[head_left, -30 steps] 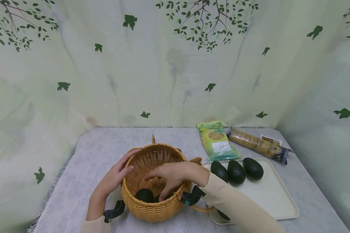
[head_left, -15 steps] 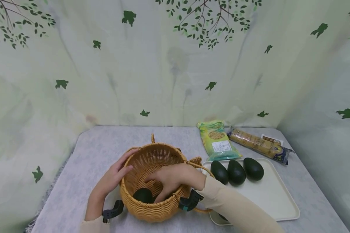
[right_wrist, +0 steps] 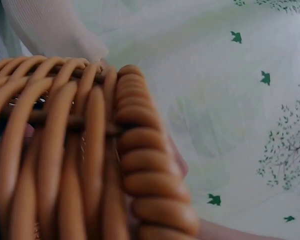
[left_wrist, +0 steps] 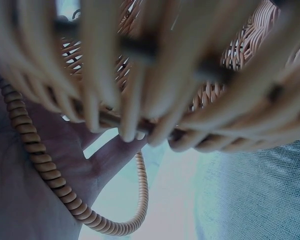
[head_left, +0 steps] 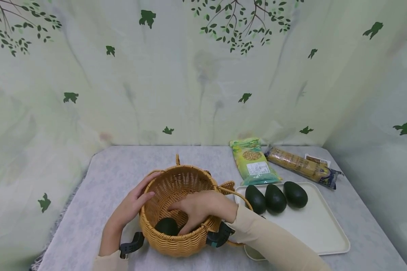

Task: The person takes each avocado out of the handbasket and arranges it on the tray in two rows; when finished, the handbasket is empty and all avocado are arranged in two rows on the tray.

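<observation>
A round wicker basket stands on the table, its mouth tilted towards me. My left hand holds its left rim, thumb over the inner side. In the left wrist view, a wrapped basket handle crosses the left palm. Inside the basket lies a dark green avocado near the front wall. My right hand reaches down into the basket beside this avocado, fingers spread downward. The fingertips are hidden by the hand and wall, so whether they grip anything is unclear. The right wrist view mostly shows basket weave.
Right of the basket lies a cream tray with three avocados along its back left side. Behind it are a green-yellow bag and a long clear pack of noodles. A second handle loops over the tray's edge.
My right hand has moved slightly left and lower inside the basket. A dark patch seen beside its thumb earlier is now covered. My left hand stays at the rim.
</observation>
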The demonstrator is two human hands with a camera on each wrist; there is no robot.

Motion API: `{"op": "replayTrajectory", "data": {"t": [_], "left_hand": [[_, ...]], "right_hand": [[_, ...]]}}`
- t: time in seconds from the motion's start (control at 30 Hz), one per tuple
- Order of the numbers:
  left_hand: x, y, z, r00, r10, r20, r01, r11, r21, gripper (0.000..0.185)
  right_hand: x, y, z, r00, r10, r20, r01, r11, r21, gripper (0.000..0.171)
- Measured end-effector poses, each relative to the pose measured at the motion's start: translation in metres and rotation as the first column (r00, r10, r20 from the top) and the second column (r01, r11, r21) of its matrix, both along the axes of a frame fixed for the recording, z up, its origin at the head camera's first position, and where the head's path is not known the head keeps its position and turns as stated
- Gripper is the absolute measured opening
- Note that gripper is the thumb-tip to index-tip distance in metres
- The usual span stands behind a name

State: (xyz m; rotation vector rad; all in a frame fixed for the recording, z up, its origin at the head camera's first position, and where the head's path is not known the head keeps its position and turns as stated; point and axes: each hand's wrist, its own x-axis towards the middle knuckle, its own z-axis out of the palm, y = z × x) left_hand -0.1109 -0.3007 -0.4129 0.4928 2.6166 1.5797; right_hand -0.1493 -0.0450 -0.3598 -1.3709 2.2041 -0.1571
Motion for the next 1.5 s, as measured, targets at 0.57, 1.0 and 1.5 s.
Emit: {"op": "replayTrajectory", "data": {"t": [0.57, 1.0, 1.5], "left_hand": [[0.004, -0.006, -0.002, 1.000, -0.009, -0.002, 0.009, 0.999, 0.030, 0.055], [0.004, -0.004, 0.000, 1.000, -0.003, 0.011, 0.003, 1.000, 0.026, 0.055], [0.001, -0.002, 0.001, 1.000, -0.018, -0.025, 0.018, 1.000, 0.007, 0.055]], "right_hand": [[0.003, -0.011, -0.004, 0.999, 0.021, 0.037, -0.020, 1.000, -0.008, 0.084], [-0.007, -0.005, 0.008, 0.995, -0.042, -0.089, 0.030, 0.992, -0.126, 0.056], [-0.007, -0.002, 0.005, 0.990, -0.083, -0.118, 0.088, 0.995, 0.036, 0.068]]}}
